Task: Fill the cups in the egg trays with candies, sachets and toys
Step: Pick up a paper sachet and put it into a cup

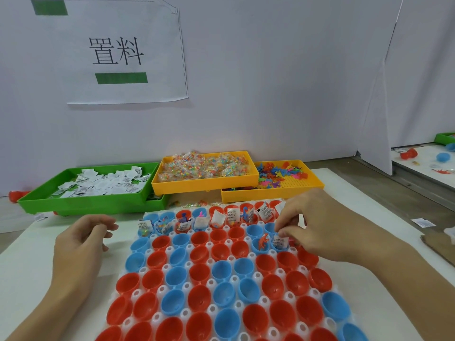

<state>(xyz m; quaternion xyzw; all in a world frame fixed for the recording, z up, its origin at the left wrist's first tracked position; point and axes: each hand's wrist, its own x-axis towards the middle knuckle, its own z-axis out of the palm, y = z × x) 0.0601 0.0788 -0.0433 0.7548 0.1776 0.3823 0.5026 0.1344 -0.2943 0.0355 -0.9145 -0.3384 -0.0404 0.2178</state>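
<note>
Nearest the camera, the egg tray (264, 278) lies flat on the white surface (344, 193), its red and blue cups (199, 253) mostly bare through the near and middle rows. These cups look like thin rigid plastic, light and slick, so anything dropped in should seat itself without pressing.

At 9 o'clock of the tray, the left hand (82, 244) hovers with fingers loosely curled, holding nothing that can be seen. At 2 o'clock, the right hand (317, 225) pinches a small white sachet (280, 240) by its upper edge and lowers it into a blue cup; just left of it, a cup holds an orange toy (263, 241). The sachet appears feather-light, flat and slightly crinkly, best taken by a corner or edge between thumb and fingertip.

Farther on, the two far rows already carry sachets and toys. Beyond, at 11 o'clock, a green tray (32, 201) holds loose sachets; at 12 o'clock a yellow tray (202, 184) holds bagged candies (204, 164), soft and slippery; at 1 o'clock another yellow tray (295, 190) holds small plastic toys (278, 175), which probably tangle.
</note>
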